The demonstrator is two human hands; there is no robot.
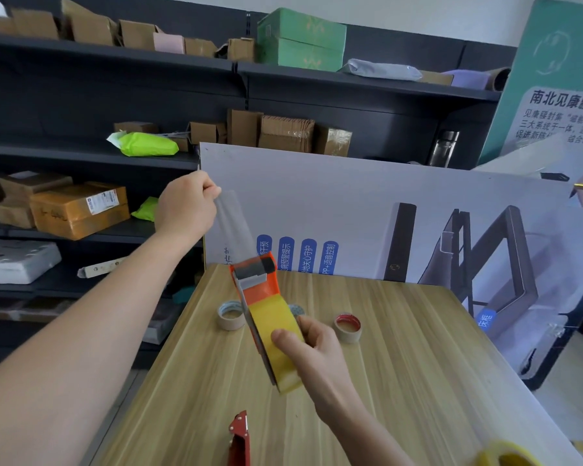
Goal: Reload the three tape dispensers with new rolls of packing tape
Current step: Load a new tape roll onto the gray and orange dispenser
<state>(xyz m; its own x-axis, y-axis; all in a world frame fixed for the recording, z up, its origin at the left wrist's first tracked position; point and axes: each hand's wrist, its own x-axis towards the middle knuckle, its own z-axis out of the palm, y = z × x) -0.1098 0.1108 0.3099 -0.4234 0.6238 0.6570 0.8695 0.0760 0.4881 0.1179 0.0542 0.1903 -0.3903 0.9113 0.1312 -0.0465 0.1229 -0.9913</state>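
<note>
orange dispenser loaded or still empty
Loaded. The right hand grips a yellow tape roll seated in the orange dispenser, and the left hand pinches a clear strip drawn from it.

The table (418, 364) has a smooth, matt wood-grain top, the dispenser (261, 287) is glossy orange plastic, its roll of tape (273, 317) is shiny yellowish film, the stretched strip (233, 223) is clear and glossy, the empty core (348, 331) is dull brown cardboard, and the shelves (350, 83) look like matt dark metal.

Probably stockroom; parcel-laden shelves (115, 55)
</note>
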